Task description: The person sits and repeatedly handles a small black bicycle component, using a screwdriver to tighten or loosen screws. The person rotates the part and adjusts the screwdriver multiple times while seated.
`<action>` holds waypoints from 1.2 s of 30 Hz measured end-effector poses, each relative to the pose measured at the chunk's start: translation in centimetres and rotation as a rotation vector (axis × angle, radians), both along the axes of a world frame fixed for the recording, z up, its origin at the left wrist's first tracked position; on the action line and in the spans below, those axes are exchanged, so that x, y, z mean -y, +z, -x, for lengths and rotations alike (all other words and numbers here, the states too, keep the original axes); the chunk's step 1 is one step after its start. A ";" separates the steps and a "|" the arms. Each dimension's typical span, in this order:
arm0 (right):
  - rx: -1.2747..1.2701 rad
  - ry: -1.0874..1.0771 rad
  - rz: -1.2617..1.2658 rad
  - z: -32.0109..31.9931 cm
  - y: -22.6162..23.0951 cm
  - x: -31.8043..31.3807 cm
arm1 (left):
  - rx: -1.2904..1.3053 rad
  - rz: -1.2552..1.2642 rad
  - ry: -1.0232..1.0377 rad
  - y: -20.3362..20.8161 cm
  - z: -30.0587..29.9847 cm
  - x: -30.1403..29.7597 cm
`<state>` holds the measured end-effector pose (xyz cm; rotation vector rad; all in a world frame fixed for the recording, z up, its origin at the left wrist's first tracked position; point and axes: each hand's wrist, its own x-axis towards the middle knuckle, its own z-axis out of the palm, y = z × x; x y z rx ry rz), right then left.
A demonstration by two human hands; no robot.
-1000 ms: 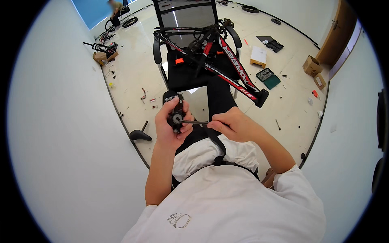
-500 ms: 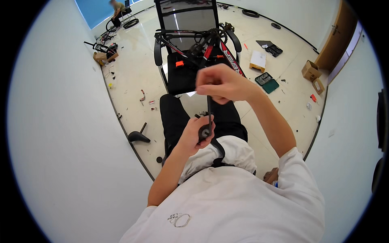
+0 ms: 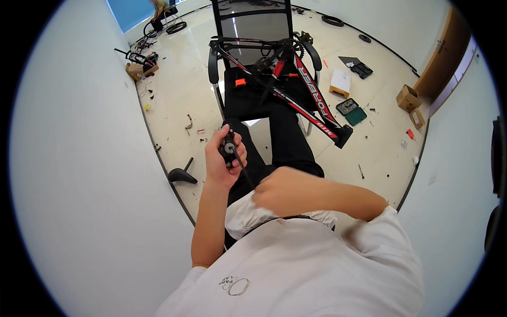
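My left hand (image 3: 223,158) is raised above my left thigh, its fingers wrapped round a small black bicycle part (image 3: 229,148) with a round grey end. From that part a thin dark rod (image 3: 243,168) slants down to the right. My right hand (image 3: 280,193) is in front of my waist, slightly blurred, with the fingers curled closed where the rod's lower end disappears. Whether the rod belongs to the part or is a separate tool, I cannot tell. Beyond my knees, a black, red and white bicycle frame (image 3: 309,98) lies across a black office chair (image 3: 245,100).
An orange object (image 3: 241,82) lies on the chair seat. On the right floor are a green case (image 3: 355,112), a white-topped box (image 3: 340,82), a black tool case (image 3: 361,68) and cardboard boxes (image 3: 407,98). A bicycle saddle (image 3: 181,176) lies by the left wall. Another person (image 3: 160,13) sits far back.
My right hand has come down and towards me, to the rod's lower end. My left hand has moved up and left, turning the part so the rod points downward. The view has shifted slightly.
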<state>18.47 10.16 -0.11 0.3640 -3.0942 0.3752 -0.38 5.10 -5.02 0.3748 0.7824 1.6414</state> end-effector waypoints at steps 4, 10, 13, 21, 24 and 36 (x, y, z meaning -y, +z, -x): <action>-0.219 -0.155 -0.013 -2.5 -1.4 -5.0 | -0.062 -0.036 -0.020 0.9 -0.6 0.4; -0.452 -0.287 -0.160 -0.6 3.1 -9.9 | -0.165 0.046 -0.195 1.0 -2.1 0.2; -0.644 -0.178 -0.204 1.9 4.9 -8.3 | -0.241 0.070 -0.248 0.6 -3.3 0.1; -0.672 -0.220 -0.263 2.9 4.7 -8.6 | -0.162 0.030 -0.076 1.0 -3.3 0.6; -0.609 -0.381 -0.116 1.0 1.7 -9.0 | -0.200 -0.020 0.115 1.6 -2.4 0.8; -0.573 0.027 0.438 2.6 -2.2 3.2 | -0.363 0.163 0.428 -1.7 -2.6 -1.3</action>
